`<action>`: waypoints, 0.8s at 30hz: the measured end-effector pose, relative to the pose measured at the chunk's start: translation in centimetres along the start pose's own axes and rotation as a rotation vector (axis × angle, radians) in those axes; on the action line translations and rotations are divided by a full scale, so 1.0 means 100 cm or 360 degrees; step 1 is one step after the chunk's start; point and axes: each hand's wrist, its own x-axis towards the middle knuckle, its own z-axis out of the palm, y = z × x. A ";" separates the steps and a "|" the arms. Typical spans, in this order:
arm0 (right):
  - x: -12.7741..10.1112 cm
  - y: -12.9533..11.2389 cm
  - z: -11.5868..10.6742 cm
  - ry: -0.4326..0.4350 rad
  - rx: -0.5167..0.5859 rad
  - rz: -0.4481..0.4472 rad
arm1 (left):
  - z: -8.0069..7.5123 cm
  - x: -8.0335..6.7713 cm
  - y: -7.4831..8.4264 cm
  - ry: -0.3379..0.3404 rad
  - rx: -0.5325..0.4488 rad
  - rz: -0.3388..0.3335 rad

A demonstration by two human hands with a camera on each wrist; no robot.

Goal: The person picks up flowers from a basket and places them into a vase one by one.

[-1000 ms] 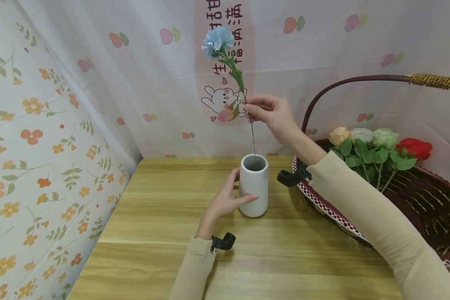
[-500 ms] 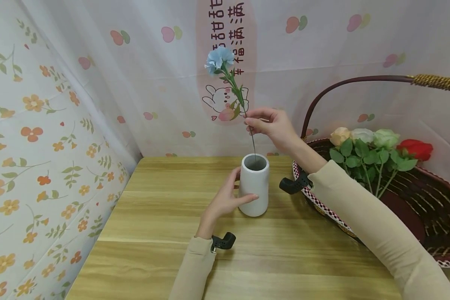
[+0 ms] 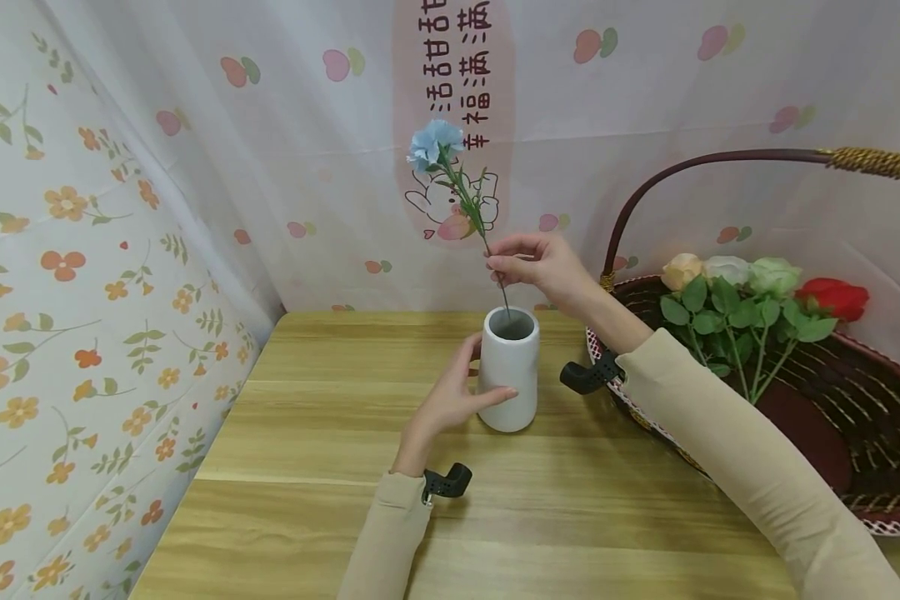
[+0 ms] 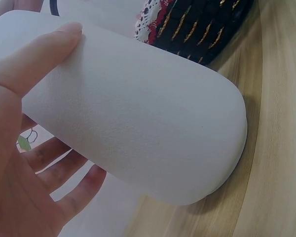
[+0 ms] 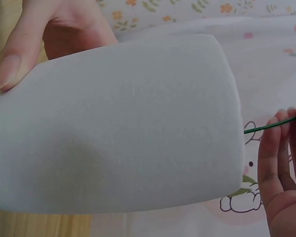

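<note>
A blue artificial carnation point(image 3: 437, 146) leans to the left above a white vase point(image 3: 508, 383), the lower end of its thin stem inside the vase's mouth. My right hand point(image 3: 543, 265) pinches that stem between thumb and fingertips, a little above the rim. Around the vase's left side, my left hand point(image 3: 453, 396) holds it, thumb across the front and fingers behind. The left wrist view shows the thumb on the vase wall point(image 4: 138, 113) and the fingers beneath. In the right wrist view the green stem point(image 5: 266, 127) runs from the rim to my right fingertips.
A dark woven basket point(image 3: 888, 527) with a tall arched handle point(image 3: 667, 179) stands at the right, under my right forearm. Several artificial roses point(image 3: 772, 279) in peach, white, green and red lie in it. A printed curtain point(image 3: 322, 208) hangs behind the wooden table point(image 3: 307, 433).
My right hand has moved down with the carnation, and its stem has sunk deeper into the vase. The left hand and vase have stayed in place.
</note>
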 end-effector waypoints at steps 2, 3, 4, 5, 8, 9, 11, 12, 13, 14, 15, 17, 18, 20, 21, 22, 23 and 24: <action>0.000 0.002 0.000 -0.0029 -0.0010 0.0025 | 0.000 0.000 0.000 -0.0001 -0.0001 -0.0005; 0.000 0.003 0.000 -0.0046 -0.0018 0.0037 | 0.000 0.000 0.000 0.0000 -0.0001 -0.0005; 0.000 0.004 0.000 -0.0068 -0.0033 0.0048 | 0.000 0.000 0.000 0.0001 0.0001 -0.0006; -0.001 0.004 0.000 -0.0082 -0.0045 0.0062 | 0.000 0.000 -0.001 0.0001 0.0003 -0.0004; -0.002 0.007 0.001 -0.0124 -0.0073 0.0095 | -0.001 0.000 -0.001 0.0001 0.0007 0.0002; -0.002 0.007 0.000 -0.0129 -0.0084 0.0107 | -0.001 0.000 -0.001 0.0001 0.0008 0.0006; -0.003 0.009 0.000 -0.0139 -0.0081 0.0127 | -0.001 0.000 -0.001 0.0000 0.0010 0.0008; -0.003 0.010 0.000 -0.0142 -0.0081 0.0131 | -0.001 0.000 -0.001 -0.0001 0.0009 0.0009; -0.002 0.011 -0.001 -0.0142 -0.0082 0.0135 | -0.001 0.000 -0.001 0.0001 0.0009 0.0009; -0.002 0.011 -0.002 -0.0142 -0.0081 0.0136 | -0.001 0.000 -0.001 0.0001 0.0008 0.0006; -0.002 0.012 -0.002 -0.0146 -0.0076 0.0133 | -0.001 0.000 -0.001 0.0001 0.0007 0.0007; -0.001 0.014 -0.003 -0.0156 -0.0075 0.0123 | -0.001 0.000 -0.001 0.0001 0.0004 0.0005; -0.002 0.014 -0.003 -0.0153 -0.0073 0.0120 | -0.001 0.000 -0.001 0.0001 0.0003 0.0005; -0.002 0.015 -0.004 -0.0162 -0.0076 0.0107 | -0.001 0.001 -0.001 0.0002 0.0005 0.0012; -0.002 0.016 -0.004 -0.0163 -0.0086 0.0100 | -0.001 0.001 -0.001 0.0002 0.0006 0.0017; -0.002 0.016 -0.004 -0.0166 -0.0097 0.0090 | -0.001 0.001 -0.001 0.0002 0.0005 0.0017; -0.003 0.017 -0.004 -0.0172 -0.0107 0.0086 | -0.001 0.001 -0.001 0.0002 0.0007 0.0022; -0.003 0.017 -0.004 -0.0174 -0.0115 0.0085 | -0.001 0.001 -0.001 0.0002 0.0008 0.0026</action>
